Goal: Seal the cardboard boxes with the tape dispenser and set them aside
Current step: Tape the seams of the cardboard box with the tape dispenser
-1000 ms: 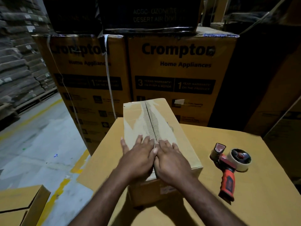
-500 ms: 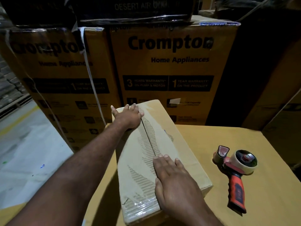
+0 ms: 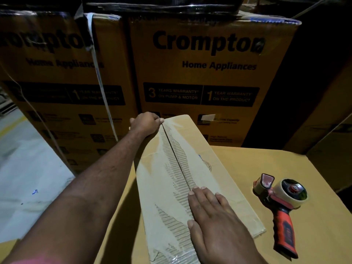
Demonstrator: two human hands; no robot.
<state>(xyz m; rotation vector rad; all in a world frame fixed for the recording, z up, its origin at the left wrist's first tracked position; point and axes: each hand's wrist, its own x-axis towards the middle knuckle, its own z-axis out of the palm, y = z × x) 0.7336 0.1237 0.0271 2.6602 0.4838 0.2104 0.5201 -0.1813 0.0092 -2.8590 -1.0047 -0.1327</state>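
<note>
- Now, the small pale brown cardboard box [image 3: 209,168] is being held lengthwise on the wide flat cardboard sheet [image 3: 314,187] that is serving as a bench, its near end closest to the camera.
- The left hand [image 3: 145,123] is being hooked over the box's far top edge. The thumb tip is lying on top beside the centre seam and the fingers are dropping out of sight behind.
- The right hand [image 3: 213,216] is being pressed flat on the near half of the lid, fingers straight and together, just right of the seam.
- Clear tape is lying along the seam with ribbed, patchy streaks on either side, so the strip is judged to be being rubbed down rather than laid.
- For a sound seal, pressure is best being worked from the seam outwards over those streaked patches, and the tape's far end is being pushed snug against the end wall.
- The red-and-black handled tape dispenser [image 3: 280,202], with a roll of clear tape mounted, is lying on the sheet to the right of the box, apart from it and untouched.
- "Crompton" and "Home Appliances" are being shown in black on the tall yellow-brown cartons [image 3: 209,77] behind. The panels below are reading "3 YEARS WARRANTY* ON PUMP & MOTOR" and "1 YEAR WARRANTY ON THE PRODUCT".
- Smaller print there, and a faint round mark on the box's right flap, are being lost to blur.
</note>
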